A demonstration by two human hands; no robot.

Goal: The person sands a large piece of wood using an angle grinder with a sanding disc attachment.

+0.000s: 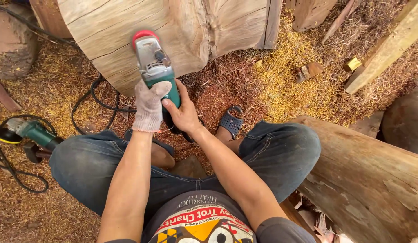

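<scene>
A green and grey angle grinder [156, 63] with a red guard points up at a large pale carved log [186, 27]. Its head rests against the log's lower curved face. My left hand [148, 105], in a white knit glove, wraps the grinder's body from the left. My bare right hand [184, 112] grips the rear of the body from the right. Both forearms reach forward between my bent knees in blue jeans.
A second green grinder [24, 131] with a yellow disc lies at left, its black cord [98, 101] looping over the shavings. A thick log [371, 180] lies at right, a plank [388, 45] at upper right. Wood shavings cover the ground.
</scene>
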